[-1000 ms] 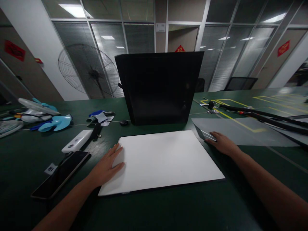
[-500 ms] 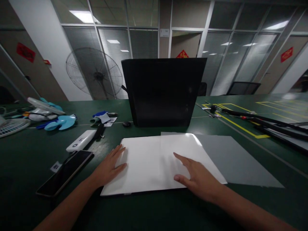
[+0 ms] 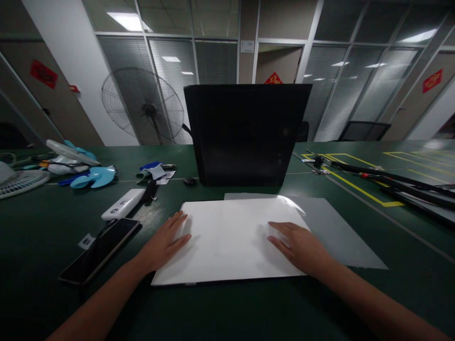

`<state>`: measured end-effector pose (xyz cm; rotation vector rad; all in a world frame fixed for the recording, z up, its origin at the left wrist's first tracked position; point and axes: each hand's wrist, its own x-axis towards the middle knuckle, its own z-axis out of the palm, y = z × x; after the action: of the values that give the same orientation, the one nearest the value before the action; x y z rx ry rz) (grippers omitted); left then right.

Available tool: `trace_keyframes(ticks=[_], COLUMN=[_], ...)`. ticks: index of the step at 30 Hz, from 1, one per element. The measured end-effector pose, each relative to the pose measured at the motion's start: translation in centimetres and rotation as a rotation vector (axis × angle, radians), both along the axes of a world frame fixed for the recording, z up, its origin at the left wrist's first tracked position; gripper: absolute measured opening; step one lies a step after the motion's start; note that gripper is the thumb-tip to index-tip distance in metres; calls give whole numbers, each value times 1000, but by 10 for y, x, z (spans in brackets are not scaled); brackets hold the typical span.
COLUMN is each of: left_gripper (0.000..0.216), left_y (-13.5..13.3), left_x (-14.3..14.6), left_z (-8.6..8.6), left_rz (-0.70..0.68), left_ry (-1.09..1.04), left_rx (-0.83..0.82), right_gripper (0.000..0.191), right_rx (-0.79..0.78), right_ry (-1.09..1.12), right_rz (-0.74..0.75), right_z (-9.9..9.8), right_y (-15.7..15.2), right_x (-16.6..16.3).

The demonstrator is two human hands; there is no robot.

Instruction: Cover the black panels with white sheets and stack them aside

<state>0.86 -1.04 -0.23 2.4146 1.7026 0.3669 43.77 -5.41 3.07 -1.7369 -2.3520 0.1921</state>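
A bright white panel [image 3: 227, 241] with a thin dark edge lies flat on the green table. Over its right part lies a translucent sheet [image 3: 341, 227], which sticks out past the panel's right side and looks grey there. My left hand [image 3: 163, 244] rests with fingers outstretched on the panel's left edge. Fingers extended and thumb apart, my right hand [image 3: 298, 244] is over the right part of the panel and sheet; whether its fingertips press on the sheet I cannot tell. Neither hand grasps anything.
Behind the panel stands a large black box-like object [image 3: 249, 137]. A phone [image 3: 101, 253], a white device [image 3: 123, 204] and a light blue fan blade [image 3: 95, 177] lie to the left. Black rods [image 3: 398, 180] lie at the right, near yellow tape lines.
The translucent sheet has slid left over the white panel, so less of it sticks out on the right. My right hand has shifted slightly right on the panel; my left hand stays at its edge.
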Motion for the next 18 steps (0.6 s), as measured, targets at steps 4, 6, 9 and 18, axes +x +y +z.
trace_keyframes(ticks=[4,6,9,18], left_gripper=[80,82,82,82], left_y=[1,1,2,3], left_x=[-1,-1,-1,-2], left_z=[-2,-3,-4,-5], left_rz=[3,4,4,-1], left_ry=[9,17,21,45], left_rx=[4,-6,4,36], right_gripper=[69,62,58,65], right_rx=[87,164,160,-75], right_ry=[84,24,-78,-32], right_rz=[79,20,-70,271], right_z=[-5,-8,-13,-2], right_y=[-4,0,7,-6], right_x=[-8,-4,5,-16])
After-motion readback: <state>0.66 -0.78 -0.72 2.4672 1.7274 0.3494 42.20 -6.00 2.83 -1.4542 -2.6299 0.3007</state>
